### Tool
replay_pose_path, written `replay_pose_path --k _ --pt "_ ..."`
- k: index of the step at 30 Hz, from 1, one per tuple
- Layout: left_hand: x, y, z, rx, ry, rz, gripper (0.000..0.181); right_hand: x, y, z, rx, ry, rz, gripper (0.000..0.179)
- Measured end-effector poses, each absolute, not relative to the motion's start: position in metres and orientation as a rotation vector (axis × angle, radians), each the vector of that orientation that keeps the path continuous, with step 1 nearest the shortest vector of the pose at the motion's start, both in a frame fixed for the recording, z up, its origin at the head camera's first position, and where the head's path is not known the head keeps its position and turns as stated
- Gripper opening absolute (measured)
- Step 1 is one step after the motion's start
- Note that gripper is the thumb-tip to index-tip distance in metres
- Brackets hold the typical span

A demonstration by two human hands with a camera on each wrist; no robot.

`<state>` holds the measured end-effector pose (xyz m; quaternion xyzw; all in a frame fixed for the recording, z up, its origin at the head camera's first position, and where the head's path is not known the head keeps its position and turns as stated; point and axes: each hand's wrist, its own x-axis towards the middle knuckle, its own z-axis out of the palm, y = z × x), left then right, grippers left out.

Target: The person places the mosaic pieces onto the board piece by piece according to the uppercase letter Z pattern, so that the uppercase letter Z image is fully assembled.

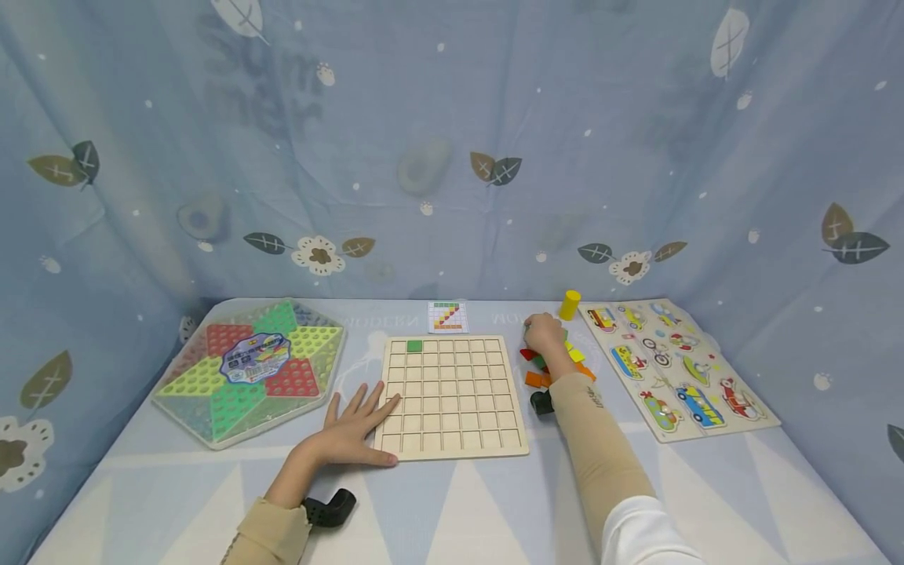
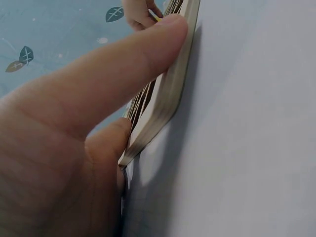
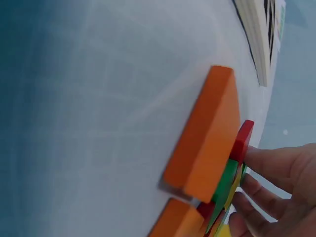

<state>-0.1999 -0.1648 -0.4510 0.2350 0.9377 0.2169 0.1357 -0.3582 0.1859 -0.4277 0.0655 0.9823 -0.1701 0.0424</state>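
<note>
A wooden grid board (image 1: 452, 408) lies flat in the middle, with a green square tile (image 1: 414, 346) in its top row. My left hand (image 1: 353, 435) spreads its straight fingers over the board's lower left corner; in the left wrist view, the thumb (image 2: 148, 54) rests along the edge. To the right of the board, my right hand (image 1: 545, 333) reaches over a pile of coloured tiles. Between its thumb and forefinger it pinches a small green tile (image 3: 243, 171), mostly hidden. Orange tiles (image 3: 210, 138) and a red tile (image 3: 243, 140) lie close by.
Behind the board lies a small pattern card (image 1: 448, 317). A boxed star-patterned game board (image 1: 247, 392) is at the left. On the right are a yellow cylinder (image 1: 569, 305) and a wooden picture puzzle (image 1: 678, 369). A patterned curtain (image 1: 452, 157) hangs behind the table.
</note>
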Motion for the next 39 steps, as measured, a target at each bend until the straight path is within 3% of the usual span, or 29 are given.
replay_pose_path --k 4,8,15,28,39 --pt "-0.199 -0.165 -0.450 0.685 2.716 0.626 0.098 -0.359 0.184 -0.427 0.236 3.032 -0.635 0.032" --pt "-0.199 -0.165 -0.451 0.674 2.716 0.618 0.098 -0.360 0.178 -0.426 0.253 2.959 -1.080 0.031" --pt "-0.201 -0.165 -0.454 0.656 2.726 0.599 0.098 -0.358 0.144 -0.421 0.096 2.636 -1.605 0.032" --pt "-0.200 -0.164 -0.452 0.656 2.725 0.590 0.098 -0.354 0.075 -0.430 -0.138 2.420 -1.618 0.018" --pt "-0.199 -0.164 -0.450 0.665 2.726 0.599 0.098 -0.352 0.054 -0.431 -0.245 2.646 -1.269 0.011"
